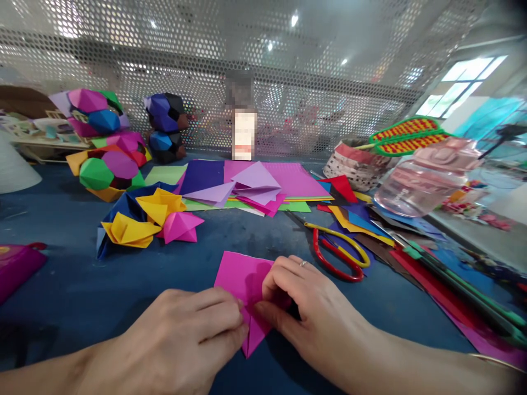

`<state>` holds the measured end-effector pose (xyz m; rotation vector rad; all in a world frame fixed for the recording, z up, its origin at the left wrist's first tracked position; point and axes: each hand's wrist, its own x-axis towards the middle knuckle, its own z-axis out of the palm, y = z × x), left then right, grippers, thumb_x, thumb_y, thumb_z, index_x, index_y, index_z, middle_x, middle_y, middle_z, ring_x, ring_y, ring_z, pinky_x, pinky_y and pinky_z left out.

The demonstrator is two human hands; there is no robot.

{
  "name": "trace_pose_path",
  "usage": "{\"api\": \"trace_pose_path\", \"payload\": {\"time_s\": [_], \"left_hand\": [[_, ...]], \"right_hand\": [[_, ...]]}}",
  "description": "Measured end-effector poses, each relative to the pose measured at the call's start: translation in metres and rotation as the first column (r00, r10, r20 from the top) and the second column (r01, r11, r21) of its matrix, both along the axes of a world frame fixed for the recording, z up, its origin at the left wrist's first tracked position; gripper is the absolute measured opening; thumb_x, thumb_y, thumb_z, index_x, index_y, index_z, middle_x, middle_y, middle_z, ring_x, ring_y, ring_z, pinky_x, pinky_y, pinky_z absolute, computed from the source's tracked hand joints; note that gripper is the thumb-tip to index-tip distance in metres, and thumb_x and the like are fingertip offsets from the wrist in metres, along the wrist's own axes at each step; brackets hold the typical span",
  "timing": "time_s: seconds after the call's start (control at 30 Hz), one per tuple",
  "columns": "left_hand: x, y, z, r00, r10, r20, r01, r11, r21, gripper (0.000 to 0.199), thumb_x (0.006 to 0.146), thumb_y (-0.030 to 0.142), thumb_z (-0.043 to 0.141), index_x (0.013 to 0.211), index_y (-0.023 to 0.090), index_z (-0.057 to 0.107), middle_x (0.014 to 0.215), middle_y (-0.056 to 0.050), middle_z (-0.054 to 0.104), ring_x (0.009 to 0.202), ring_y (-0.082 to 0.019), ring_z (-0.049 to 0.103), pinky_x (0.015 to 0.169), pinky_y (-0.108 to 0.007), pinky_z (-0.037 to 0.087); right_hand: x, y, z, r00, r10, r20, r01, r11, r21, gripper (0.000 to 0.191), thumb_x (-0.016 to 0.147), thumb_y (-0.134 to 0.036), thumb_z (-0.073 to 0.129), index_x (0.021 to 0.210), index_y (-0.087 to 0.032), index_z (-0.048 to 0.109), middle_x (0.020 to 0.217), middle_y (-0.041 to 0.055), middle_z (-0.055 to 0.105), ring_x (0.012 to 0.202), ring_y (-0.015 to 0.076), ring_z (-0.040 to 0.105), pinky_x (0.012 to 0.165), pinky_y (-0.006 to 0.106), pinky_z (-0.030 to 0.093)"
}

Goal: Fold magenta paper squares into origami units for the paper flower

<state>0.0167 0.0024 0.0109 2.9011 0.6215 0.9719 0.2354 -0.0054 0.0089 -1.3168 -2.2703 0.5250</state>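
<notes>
A bright magenta sheet of origami paper (241,274), partly folded to a point at its near end, lies on the blue table (164,274) in front of me. My left hand (193,329) is closed on its left edge, fingers curled and pressed at the crease. On the opposite edge, my right hand (300,302) pinches the paper between thumb and curled fingers; a ring shows on one finger. Both hands cover parts of the sheet's sides. Beyond the right hand rest scissors (340,255) with red and yellow handles.
Folded yellow paper pieces (140,222) and a pink one (181,226) sit at the left. Stacked coloured sheets (288,184) lie behind. Paper polyhedra (109,170) stand far left. At right are a clear bottle (415,184), a basket (354,164), a green-black cutter (461,285) and paper scraps.
</notes>
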Motion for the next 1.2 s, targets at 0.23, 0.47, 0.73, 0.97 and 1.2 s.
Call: {"api": "trace_pose_path", "payload": {"time_s": [0.23, 0.47, 0.73, 0.97, 1.2], "left_hand": [[-0.002, 0.005, -0.002, 0.997, -0.043, 0.059, 0.035, 0.991, 0.132, 0.049, 0.109, 0.017, 0.022, 0.093, 0.018, 0.068, 0.077, 0.001, 0.07, 0.057, -0.011, 0.062, 0.053, -0.023, 0.052], [0.0, 0.005, -0.013, 0.997, -0.049, -0.062, 0.055, 0.994, 0.098, 0.036, 0.106, 0.013, 0.033, 0.102, 0.02, 0.068, 0.073, 0.003, 0.069, 0.066, -0.009, 0.067, 0.064, -0.014, 0.056], [-0.015, 0.004, -0.021, 0.976, -0.086, -0.199, 0.119, 0.98, 0.159, 0.037, 0.105, 0.01, 0.033, 0.117, 0.02, 0.067, 0.112, 0.005, 0.075, 0.098, -0.011, 0.071, 0.068, -0.018, 0.055], [-0.02, 0.005, -0.024, 0.985, -0.149, -0.085, 0.156, 0.984, 0.082, 0.026, 0.101, 0.012, 0.05, 0.115, 0.021, 0.07, 0.111, 0.003, 0.076, 0.092, -0.009, 0.072, 0.081, -0.013, 0.055], [-0.006, 0.004, -0.009, 0.991, -0.136, 0.006, 0.134, 0.985, 0.112, 0.029, 0.107, 0.018, 0.039, 0.101, 0.019, 0.068, 0.099, 0.003, 0.077, 0.079, -0.011, 0.072, 0.064, -0.021, 0.055]], "right_hand": [[-0.002, -0.002, -0.005, 0.999, -0.01, 0.03, 0.009, 1.0, 0.017, 0.018, 0.093, -0.012, 0.06, 0.08, -0.02, 0.049, 0.081, -0.002, 0.054, 0.075, 0.0166, 0.046, 0.07, 0.033, 0.031], [-0.002, -0.004, -0.004, 0.999, -0.014, 0.047, 0.013, 1.0, 0.021, 0.019, 0.091, -0.012, 0.06, 0.08, -0.021, 0.047, 0.079, -0.002, 0.055, 0.073, 0.0172, 0.045, 0.067, 0.033, 0.03], [0.002, -0.001, 0.0, 0.995, -0.04, 0.088, 0.039, 0.999, 0.017, 0.017, 0.088, -0.011, 0.064, 0.096, -0.021, 0.052, 0.093, 0.002, 0.061, 0.084, 0.0221, 0.052, 0.074, 0.037, 0.039], [0.014, 0.005, -0.004, 0.999, 0.018, 0.033, -0.02, 0.999, 0.039, 0.019, 0.094, -0.004, 0.052, 0.106, -0.02, 0.051, 0.111, 0.0065, 0.057, 0.104, 0.0227, 0.053, 0.097, 0.046, 0.043], [0.019, 0.009, -0.004, 0.998, -0.019, -0.066, 0.019, 1.0, -0.001, 0.02, 0.098, -0.021, 0.059, 0.116, -0.023, 0.052, 0.12, 0.0057, 0.058, 0.112, 0.0212, 0.054, 0.1, 0.042, 0.044]]}}
